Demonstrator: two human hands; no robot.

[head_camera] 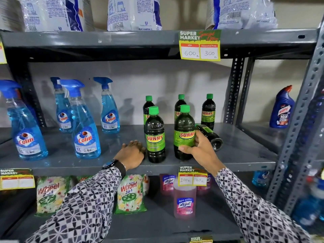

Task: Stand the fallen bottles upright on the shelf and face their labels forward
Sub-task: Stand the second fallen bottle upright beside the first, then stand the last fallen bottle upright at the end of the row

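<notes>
Several dark Sunny bottles with green caps stand on the grey middle shelf (245, 155). My right hand (198, 146) is wrapped around the front right Sunny bottle (184, 125), which is upright with its label facing me. Just behind that hand a fallen Sunny bottle (210, 135) lies on its side, base toward me. The front left Sunny bottle (155, 135) stands upright, label forward. My left hand (131, 151) rests palm down on the shelf to its left, fingers close to the bottle, holding nothing. Three more Sunny bottles (208, 111) stand at the back.
Blue Colin spray bottles (85, 134) stand on the left of the same shelf. A Harpic bottle (281, 109) stands on the neighbouring rack. White bags fill the shelf above; Wheel packs (130, 193) and a pink Lizol bottle (185, 200) sit below. Price tags (199, 44) hang from shelf edges.
</notes>
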